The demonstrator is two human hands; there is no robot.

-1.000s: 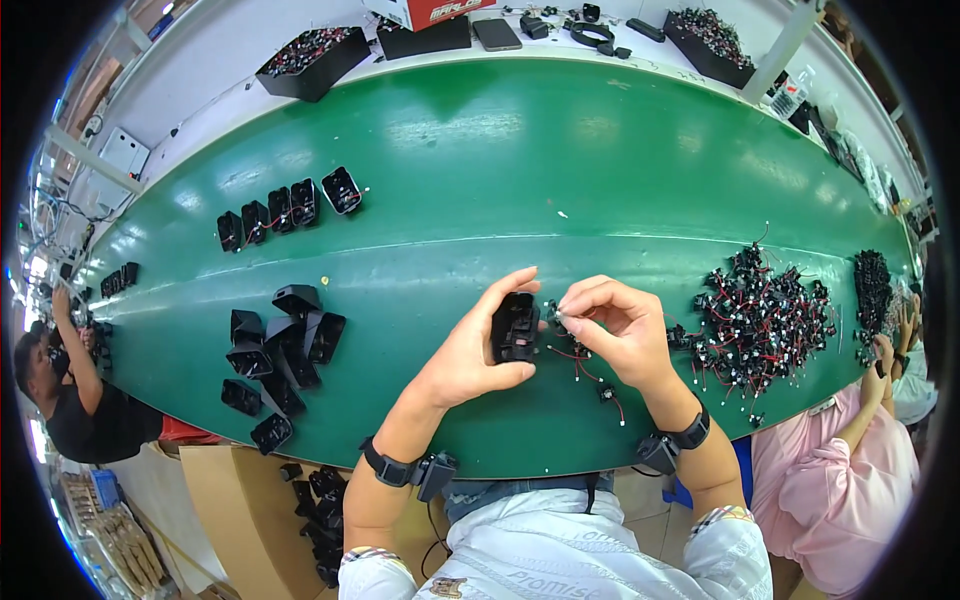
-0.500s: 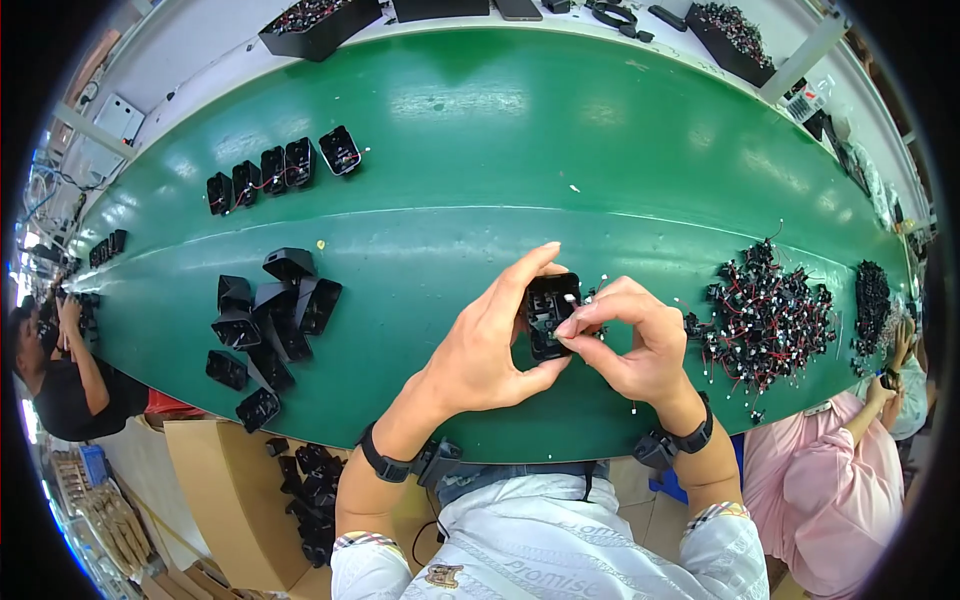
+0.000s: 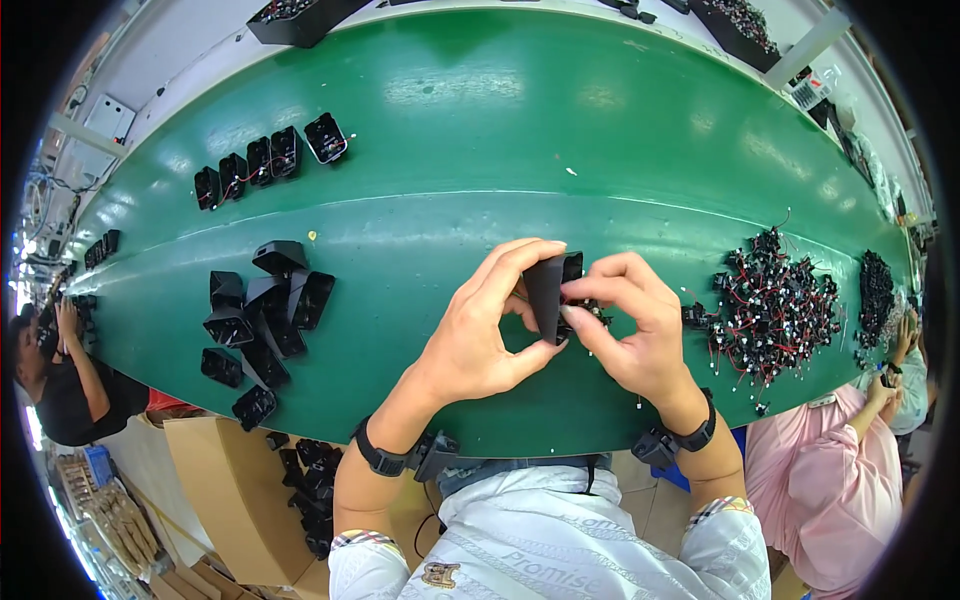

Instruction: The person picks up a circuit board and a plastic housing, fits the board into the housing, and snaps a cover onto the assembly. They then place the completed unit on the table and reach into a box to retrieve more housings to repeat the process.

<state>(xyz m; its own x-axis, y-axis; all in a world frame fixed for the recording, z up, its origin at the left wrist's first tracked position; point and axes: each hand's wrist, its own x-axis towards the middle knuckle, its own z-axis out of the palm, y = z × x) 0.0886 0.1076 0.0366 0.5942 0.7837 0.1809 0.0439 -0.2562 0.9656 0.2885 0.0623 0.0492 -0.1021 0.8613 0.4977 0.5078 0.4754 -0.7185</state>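
My left hand (image 3: 470, 335) is closed around a black plastic housing (image 3: 543, 300), thumb below and fingers along the top. The housing is turned on its side, so its flat outer face shows and its open side points right. At that open side is my right hand (image 3: 640, 315), thumb and fingertips pinched together. Small dark parts with light bits show by those fingertips; what exactly is pinched there is hidden. Right of this hand lies a tangled pile of small black parts with red and black wires and white connectors (image 3: 775, 305).
Loose black housings (image 3: 265, 310) are heaped on the green table (image 3: 460, 150) at left. Several wired housings (image 3: 260, 160) stand in a row behind them. A cardboard box (image 3: 225, 500) with black parts stands below the left edge. Co-workers sit at both ends.
My left hand has tilted the housing from open side up to open side facing right. My right hand's fingers have shifted slightly right and up with it. The view has moved a little.
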